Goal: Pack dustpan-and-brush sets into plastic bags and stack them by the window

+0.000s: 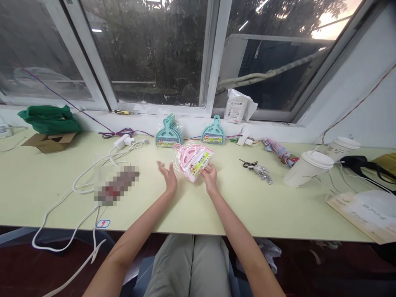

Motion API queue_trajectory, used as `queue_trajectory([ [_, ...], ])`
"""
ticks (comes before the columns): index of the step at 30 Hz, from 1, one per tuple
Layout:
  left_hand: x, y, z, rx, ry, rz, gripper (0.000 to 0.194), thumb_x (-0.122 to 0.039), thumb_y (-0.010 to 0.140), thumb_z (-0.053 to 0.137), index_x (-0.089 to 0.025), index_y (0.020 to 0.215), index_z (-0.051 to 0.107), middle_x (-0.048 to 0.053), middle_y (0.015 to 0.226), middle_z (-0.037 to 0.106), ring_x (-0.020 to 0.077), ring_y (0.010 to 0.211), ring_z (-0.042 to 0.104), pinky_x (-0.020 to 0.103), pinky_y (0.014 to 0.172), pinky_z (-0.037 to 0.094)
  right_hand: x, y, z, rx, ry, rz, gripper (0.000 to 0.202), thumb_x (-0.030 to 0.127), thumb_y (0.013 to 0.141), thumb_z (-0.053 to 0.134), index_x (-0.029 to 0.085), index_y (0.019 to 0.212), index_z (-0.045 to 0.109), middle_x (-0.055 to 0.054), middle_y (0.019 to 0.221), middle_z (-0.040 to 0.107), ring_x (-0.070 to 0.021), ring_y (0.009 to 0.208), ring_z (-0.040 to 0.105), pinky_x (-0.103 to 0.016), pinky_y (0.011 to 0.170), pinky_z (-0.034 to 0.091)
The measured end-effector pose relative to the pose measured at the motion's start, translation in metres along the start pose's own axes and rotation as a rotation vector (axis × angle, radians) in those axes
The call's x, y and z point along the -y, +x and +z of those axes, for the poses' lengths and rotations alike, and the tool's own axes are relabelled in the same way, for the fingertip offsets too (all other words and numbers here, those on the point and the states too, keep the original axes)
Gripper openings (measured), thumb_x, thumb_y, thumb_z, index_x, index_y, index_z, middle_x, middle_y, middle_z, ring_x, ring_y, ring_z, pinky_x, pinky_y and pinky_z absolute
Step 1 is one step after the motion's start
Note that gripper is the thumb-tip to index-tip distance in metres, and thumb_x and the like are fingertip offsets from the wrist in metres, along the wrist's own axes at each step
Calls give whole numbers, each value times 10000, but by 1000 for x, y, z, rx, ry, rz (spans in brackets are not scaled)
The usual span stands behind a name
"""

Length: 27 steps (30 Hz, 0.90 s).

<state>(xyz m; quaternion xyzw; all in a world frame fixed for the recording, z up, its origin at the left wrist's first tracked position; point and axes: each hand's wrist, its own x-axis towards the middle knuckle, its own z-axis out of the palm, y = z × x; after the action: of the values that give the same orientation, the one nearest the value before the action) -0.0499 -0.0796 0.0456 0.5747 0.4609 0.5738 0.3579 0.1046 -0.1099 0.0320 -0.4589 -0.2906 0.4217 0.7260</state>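
Note:
A pink mini dustpan and brush set in clear wrapping, with a printed label, is tilted above the pale table. My right hand grips its lower right edge by the label. To its left, my left hand is apart from it with fingers spread, holding nothing. Behind, several teal dustpan sets stand in a row against the wall under the window. One more teal dustpan set leans on the wall farther right.
White cables and a pixelated object lie on the left, near an open cardboard box and a green bag. Rightward are keys, a folded umbrella and white paper cups. A screwdriver rests on the sill.

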Motion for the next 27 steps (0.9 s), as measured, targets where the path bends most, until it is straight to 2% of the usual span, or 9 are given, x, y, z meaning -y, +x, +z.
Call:
queue_trajectory([
  [2,-9,8,-8,-177,214,157,413,-411,987,274,-232,1319,444,115,1277,528,203,1206,503,395,1022,376,0,0,1,9,-13,-2,603,282,585,775,202,1114,498,-72,930,734,-233,891,702,-346,740,598],
  [3,-14,13,-10,-164,294,229,377,-405,978,317,-216,1250,498,113,1231,550,212,1171,517,393,1005,385,0,-1,1,18,-17,-1,609,284,589,774,203,1124,496,-73,933,735,-234,898,702,-348,744,599],
  [7,-35,23,2,190,631,402,210,-402,884,543,-203,914,605,82,971,612,239,966,564,373,855,450,0,-2,3,64,-25,16,654,279,581,783,197,1163,496,-65,912,744,-232,881,707,-364,771,596],
  [9,-41,23,14,271,736,405,143,-348,865,576,-207,855,599,88,937,608,257,958,555,370,801,462,0,-2,2,74,-24,18,686,280,577,789,191,1190,494,-62,905,746,-227,869,708,-368,780,594],
  [13,-45,20,34,230,850,409,60,-219,865,540,-196,873,595,126,993,602,294,1030,530,373,766,468,1,0,-2,70,-29,-2,679,293,585,781,180,1194,505,-63,909,745,-218,866,703,-364,779,592],
  [17,-43,18,40,238,919,349,178,-163,894,444,-164,969,606,123,906,616,269,915,580,343,718,458,2,2,-4,77,-12,-19,650,294,578,774,178,1164,517,-59,896,742,-205,830,702,-359,771,593],
  [20,-42,13,44,256,971,387,351,-95,887,376,-165,1177,561,129,946,610,259,898,586,332,719,448,3,2,-4,62,-2,-10,642,290,568,772,175,1148,521,-59,886,742,-198,810,703,-353,765,594],
  [23,-42,6,48,299,990,492,457,-101,884,391,-233,1310,491,136,1026,581,277,978,557,335,743,443,4,2,-4,53,19,-18,638,289,569,768,176,1146,521,-61,894,742,-191,810,701,-347,775,590],
  [27,-42,2,51,390,996,533,378,-184,880,484,-245,1249,537,138,1029,557,297,1024,526,355,783,443,5,5,-9,39,41,-29,654,291,574,770,176,1165,516,-69,912,741,-197,840,701,-347,786,585],
])
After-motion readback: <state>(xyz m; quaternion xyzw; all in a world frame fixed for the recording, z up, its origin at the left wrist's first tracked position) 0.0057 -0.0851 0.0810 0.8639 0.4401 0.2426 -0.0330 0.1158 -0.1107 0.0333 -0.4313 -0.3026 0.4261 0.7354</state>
